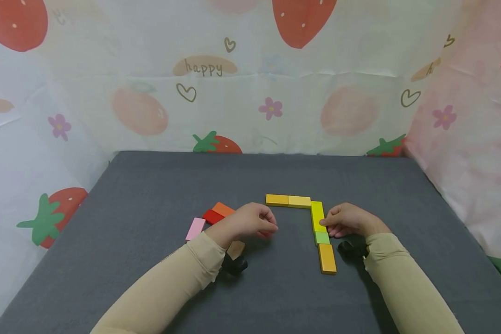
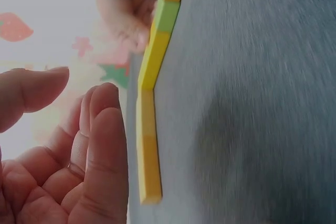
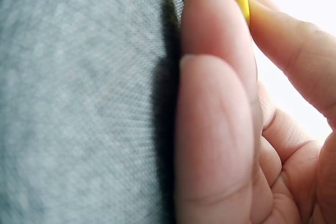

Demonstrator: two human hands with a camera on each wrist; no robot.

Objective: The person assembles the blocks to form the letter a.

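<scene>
Yellow block (image 1: 317,213), per my remote feed, is pinched by R hand (image 1: 350,219), prob. to align w/ green block (image 1: 322,238); L hand (image 1: 250,221), fingers parted, empty.

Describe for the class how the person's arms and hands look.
The left sleeve and right sleeve are long, plain and beige, creased near the cuffs. The left hand and right hand are ungloved. A small black device shows at the left wrist, another at the right.
</scene>
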